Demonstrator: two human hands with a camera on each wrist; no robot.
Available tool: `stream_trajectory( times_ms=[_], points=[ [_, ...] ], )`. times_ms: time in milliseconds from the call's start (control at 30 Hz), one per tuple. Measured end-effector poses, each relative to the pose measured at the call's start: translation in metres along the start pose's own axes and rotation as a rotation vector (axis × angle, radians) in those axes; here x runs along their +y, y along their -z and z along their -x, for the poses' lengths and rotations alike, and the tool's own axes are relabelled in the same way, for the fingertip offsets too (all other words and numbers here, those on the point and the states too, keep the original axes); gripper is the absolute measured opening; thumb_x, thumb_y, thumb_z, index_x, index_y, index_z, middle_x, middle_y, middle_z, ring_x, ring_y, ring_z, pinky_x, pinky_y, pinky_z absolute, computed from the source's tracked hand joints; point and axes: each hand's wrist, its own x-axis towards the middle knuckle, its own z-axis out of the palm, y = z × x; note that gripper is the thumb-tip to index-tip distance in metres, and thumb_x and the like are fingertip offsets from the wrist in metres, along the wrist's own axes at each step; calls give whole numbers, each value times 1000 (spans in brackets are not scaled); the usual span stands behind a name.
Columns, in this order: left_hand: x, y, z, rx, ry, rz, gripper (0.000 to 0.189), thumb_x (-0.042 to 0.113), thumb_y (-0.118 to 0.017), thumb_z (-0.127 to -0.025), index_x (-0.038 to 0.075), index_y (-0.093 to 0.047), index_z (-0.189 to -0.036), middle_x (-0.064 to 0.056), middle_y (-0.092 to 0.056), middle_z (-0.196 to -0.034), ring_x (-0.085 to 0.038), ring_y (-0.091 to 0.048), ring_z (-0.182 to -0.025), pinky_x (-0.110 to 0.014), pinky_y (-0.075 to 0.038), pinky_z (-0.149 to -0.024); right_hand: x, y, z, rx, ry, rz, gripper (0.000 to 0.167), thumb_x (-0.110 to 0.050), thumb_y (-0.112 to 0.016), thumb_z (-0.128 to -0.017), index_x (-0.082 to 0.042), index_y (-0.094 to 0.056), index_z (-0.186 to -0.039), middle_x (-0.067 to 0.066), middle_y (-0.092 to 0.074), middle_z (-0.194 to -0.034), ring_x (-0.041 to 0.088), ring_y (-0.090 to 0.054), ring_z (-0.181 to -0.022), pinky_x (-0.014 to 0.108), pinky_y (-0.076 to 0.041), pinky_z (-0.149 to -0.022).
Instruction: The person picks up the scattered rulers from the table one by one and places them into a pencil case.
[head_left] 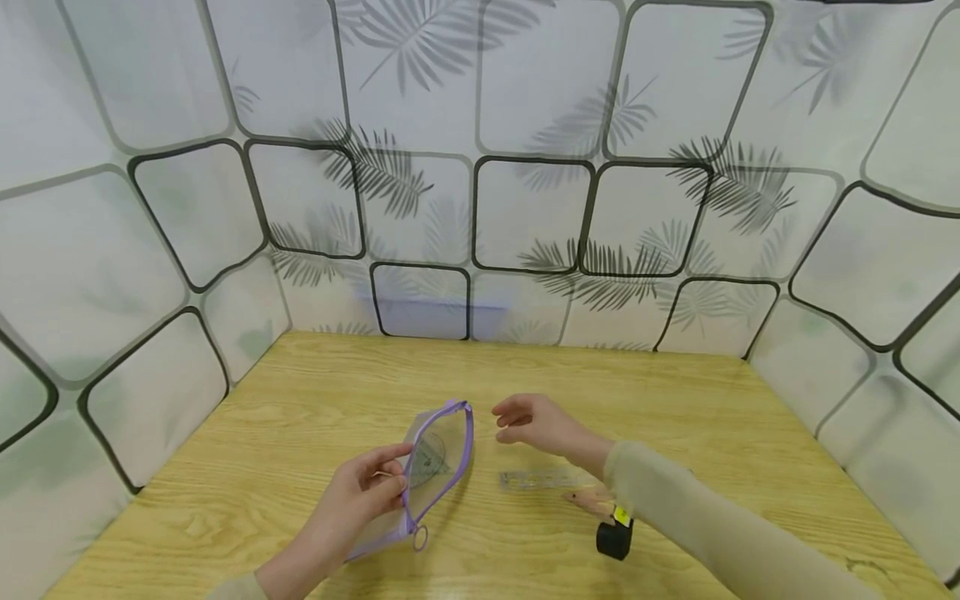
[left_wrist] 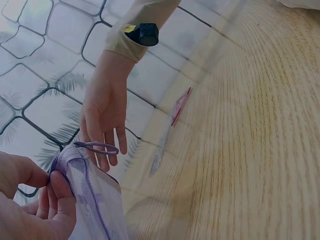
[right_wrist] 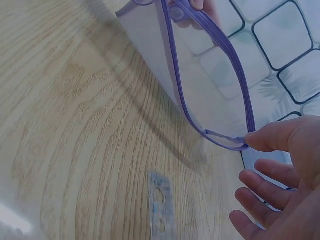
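A zip pouch [head_left: 467, 446] of clear mesh with purple edging stands with its mouth spread open. My left hand [head_left: 367, 483] pinches its near edge between thumb and fingers, as the left wrist view also shows. Inside the pouch lies a clear set square [head_left: 429, 458], with what looks like a protractor beside it. My right hand [head_left: 536, 423] hovers to the right of the pouch's far corner, fingers loosely bent and holding nothing. In the right wrist view its thumb [right_wrist: 272, 137] overlaps that corner; touch is unclear. A clear ruler [head_left: 540, 480] lies on the table below the right hand.
Beside the ruler is a pinkish thing [head_left: 588, 500], partly hidden by the right sleeve; its kind is unclear. A black wrist camera [head_left: 615, 540] sits on the right forearm. The wood-grain table [head_left: 300, 400] is bordered by patterned curtains [head_left: 420, 208] behind and at both sides.
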Motion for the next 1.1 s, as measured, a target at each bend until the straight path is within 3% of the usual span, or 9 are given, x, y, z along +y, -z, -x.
stream_trajectory(
  times_ms=[233, 800, 1100],
  points=[
    [0, 0, 0, -1, 8, -2, 52, 7, -59, -95, -4, -45, -143, -1, -51, -100, -10, -58, -91, -24, -59, -83, 8, 6, 4, 14, 13, 66, 38, -14, -70, -90, -2, -63, -125, 20, -66, -118, 27, -64, -106, 41, -56, -92],
    [0, 0, 0, 9, 13, 8, 52, 7, -59, -94, -4, -46, -143, 0, -52, -99, -9, -58, -89, -23, -58, -82, 30, 18, 11, -3, 67, 121, 38, -13, -70, -91, 4, -62, -124, 22, -66, -117, 27, -65, -105, 41, -55, -93],
    [-2, 0, -1, 24, 14, 3, 51, 7, -59, -93, -3, -47, -142, -1, -53, -99, -10, -58, -91, -24, -58, -81, 37, 27, 21, -31, 78, 160, 38, -17, -68, -93, 0, -61, -126, 21, -65, -122, 35, -62, -112, 47, -53, -96]
  ],
)
